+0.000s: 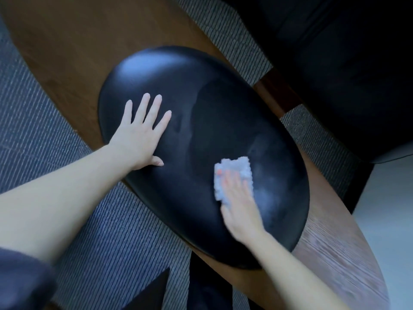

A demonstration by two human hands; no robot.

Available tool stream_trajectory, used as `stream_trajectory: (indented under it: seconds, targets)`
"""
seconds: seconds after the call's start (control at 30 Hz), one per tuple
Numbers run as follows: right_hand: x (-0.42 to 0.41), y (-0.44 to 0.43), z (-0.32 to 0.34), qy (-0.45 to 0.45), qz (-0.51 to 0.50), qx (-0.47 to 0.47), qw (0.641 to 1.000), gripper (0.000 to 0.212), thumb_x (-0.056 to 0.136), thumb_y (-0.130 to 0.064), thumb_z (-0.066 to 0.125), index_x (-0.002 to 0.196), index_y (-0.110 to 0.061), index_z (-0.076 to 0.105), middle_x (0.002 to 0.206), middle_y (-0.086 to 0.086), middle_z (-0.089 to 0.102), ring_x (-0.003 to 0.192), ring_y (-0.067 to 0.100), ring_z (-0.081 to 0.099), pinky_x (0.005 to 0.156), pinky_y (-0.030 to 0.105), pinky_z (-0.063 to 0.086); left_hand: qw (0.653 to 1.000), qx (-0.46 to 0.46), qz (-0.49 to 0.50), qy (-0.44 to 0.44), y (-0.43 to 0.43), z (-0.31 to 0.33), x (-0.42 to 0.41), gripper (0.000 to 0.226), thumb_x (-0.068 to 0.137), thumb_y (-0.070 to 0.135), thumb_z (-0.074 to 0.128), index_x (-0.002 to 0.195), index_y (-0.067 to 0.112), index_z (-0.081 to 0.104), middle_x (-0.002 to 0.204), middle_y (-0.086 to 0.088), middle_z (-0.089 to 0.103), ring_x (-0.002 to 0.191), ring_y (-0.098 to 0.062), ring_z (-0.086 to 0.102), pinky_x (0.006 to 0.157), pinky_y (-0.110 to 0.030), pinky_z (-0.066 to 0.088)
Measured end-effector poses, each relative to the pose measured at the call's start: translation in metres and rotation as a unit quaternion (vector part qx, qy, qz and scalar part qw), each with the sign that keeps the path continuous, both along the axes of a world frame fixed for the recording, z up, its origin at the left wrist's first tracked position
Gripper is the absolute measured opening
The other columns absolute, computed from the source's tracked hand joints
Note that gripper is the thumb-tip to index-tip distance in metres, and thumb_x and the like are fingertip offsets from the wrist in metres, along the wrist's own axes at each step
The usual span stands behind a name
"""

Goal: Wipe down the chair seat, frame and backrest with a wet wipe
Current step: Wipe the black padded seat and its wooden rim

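With the left hand (139, 135) spread flat on the seat (201, 121), the right hand (239, 202) presses the wipe (232, 173) flat; it could bunch and skip patches.

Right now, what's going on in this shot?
A person is wiping a black chair seat with a white wet wipe. The right hand presses the wipe flat against the near right part of the seat; it looks blurred, which suggests a stroke in progress. The left hand lies open and flat on the left part of the seat, probably to steady it. Faint streaks show on the cushion. The wooden frame around the seat is not being touched at this moment.
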State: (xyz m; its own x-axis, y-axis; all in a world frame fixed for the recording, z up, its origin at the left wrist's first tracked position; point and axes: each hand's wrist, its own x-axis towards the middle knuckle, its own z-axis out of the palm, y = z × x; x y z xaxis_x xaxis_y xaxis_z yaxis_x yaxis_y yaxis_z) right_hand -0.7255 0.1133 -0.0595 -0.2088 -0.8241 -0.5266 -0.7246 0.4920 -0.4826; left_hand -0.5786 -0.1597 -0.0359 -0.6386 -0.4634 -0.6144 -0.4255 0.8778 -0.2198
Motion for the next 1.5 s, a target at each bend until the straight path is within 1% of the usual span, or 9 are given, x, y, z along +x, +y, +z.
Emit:
stream_trajectory:
  seconds: [0.13, 0.33, 0.47, 0.53, 0.7, 0.93, 1.13, 1.4, 1.5]
  targets:
    - [0.004, -0.065, -0.012, 0.05, -0.139, 0.039, 0.988, 0.068, 0.092, -0.016, 0.023, 0.152, -0.016, -0.006, 0.161, 0.005, -0.004, 0.148, 0.024, -0.009, 0.119, 0.041, -0.01, 1.0, 0.009, 0.005, -0.008, 0.004, 0.001, 0.001, 0.125, 0.074, 0.082, 0.047, 0.151, 0.009, -0.02, 0.153, -0.027, -0.03, 0.144, -0.046, -0.021, 0.115, -0.062, 0.001]
    - [0.004, 0.018, 0.019, -0.012, 0.098, -0.033, 0.995, 0.075, 0.081, -0.021, 0.022, 0.154, -0.017, 0.002, 0.161, 0.003, 0.004, 0.149, 0.022, 0.003, 0.118, 0.046, 0.008, 0.999, 0.028, 0.033, -0.028, 0.015, 0.007, -0.007, 0.129, 0.072, 0.081, 0.053, 0.151, 0.008, -0.018, 0.153, -0.028, -0.028, 0.144, -0.045, -0.021, 0.116, -0.06, 0.002]
    - [-0.067, 0.005, -0.008, 0.081, -0.132, 0.075, 0.985, 0.068, 0.089, -0.023, 0.02, 0.153, -0.014, 0.0, 0.16, 0.009, 0.009, 0.147, 0.029, 0.009, 0.119, 0.05, 0.01, 0.998, 0.041, 0.021, -0.029, 0.04, 0.009, -0.002, 0.125, 0.076, 0.077, 0.054, 0.151, 0.006, -0.017, 0.153, -0.029, -0.027, 0.145, -0.043, -0.019, 0.118, -0.057, 0.004]
    - [-0.063, -0.048, -0.019, 0.034, -0.247, 0.067, 0.966, 0.068, 0.089, -0.018, 0.033, 0.154, -0.017, 0.01, 0.16, 0.008, 0.014, 0.146, 0.026, 0.014, 0.12, 0.047, 0.014, 0.999, 0.038, 0.02, -0.027, 0.051, 0.008, 0.0, 0.124, 0.077, 0.074, 0.055, 0.151, 0.004, -0.017, 0.153, -0.03, -0.026, 0.145, -0.043, -0.017, 0.118, -0.056, 0.005]
    - [-0.021, -0.024, 0.005, -0.037, 0.074, -0.004, 0.997, 0.073, 0.083, -0.028, 0.012, 0.154, -0.016, -0.001, 0.161, -0.002, -0.006, 0.148, 0.018, -0.011, 0.121, 0.039, -0.003, 0.993, 0.065, 0.087, -0.043, 0.055, 0.012, -0.01, 0.129, 0.073, 0.077, 0.058, 0.151, 0.005, -0.017, 0.154, -0.026, -0.029, 0.145, -0.041, -0.021, 0.118, -0.056, 0.004]
    - [-0.125, -0.06, -0.031, 0.105, -0.092, 0.054, 0.989, 0.07, 0.085, -0.021, 0.018, 0.153, -0.003, 0.007, 0.16, 0.015, 0.01, 0.147, 0.031, 0.007, 0.12, 0.046, 0.005, 0.974, 0.115, 0.182, -0.067, 0.123, -0.004, -0.065, 0.139, 0.066, 0.077, 0.065, 0.148, 0.013, -0.027, 0.149, -0.027, -0.037, 0.142, -0.041, -0.028, 0.115, -0.064, 0.003]
    - [-0.078, -0.062, -0.029, -0.038, 0.223, -0.042, 0.973, 0.076, 0.08, -0.024, 0.014, 0.154, -0.012, 0.003, 0.162, 0.005, -0.001, 0.149, 0.023, -0.009, 0.12, 0.045, -0.004, 0.979, 0.078, 0.185, -0.028, 0.129, -0.013, -0.059, 0.138, 0.064, 0.081, 0.06, 0.148, 0.016, -0.028, 0.151, -0.024, -0.036, 0.143, -0.039, -0.027, 0.115, -0.061, 0.0]
    - [-0.073, -0.163, -0.039, 0.022, 0.032, -0.048, 0.998, 0.071, 0.09, -0.007, 0.034, 0.153, -0.008, 0.002, 0.161, 0.01, -0.005, 0.148, 0.028, -0.011, 0.119, 0.043, -0.009, 0.937, -0.019, 0.338, 0.083, 0.119, -0.009, -0.015, 0.137, 0.057, 0.085, 0.054, 0.154, 0.003, 0.003, 0.159, -0.025, -0.011, 0.148, -0.042, -0.008, 0.117, -0.059, 0.009]
    - [-0.04, -0.185, -0.039, -0.005, 0.178, -0.13, 0.975, 0.072, 0.084, -0.013, 0.033, 0.152, -0.004, 0.01, 0.16, 0.016, 0.006, 0.147, 0.036, -0.001, 0.119, 0.052, 0.001, 0.92, -0.035, 0.38, 0.09, 0.114, -0.013, -0.004, 0.141, 0.056, 0.085, 0.056, 0.153, 0.003, -0.003, 0.159, -0.024, -0.013, 0.148, -0.04, -0.01, 0.117, -0.057, 0.008]
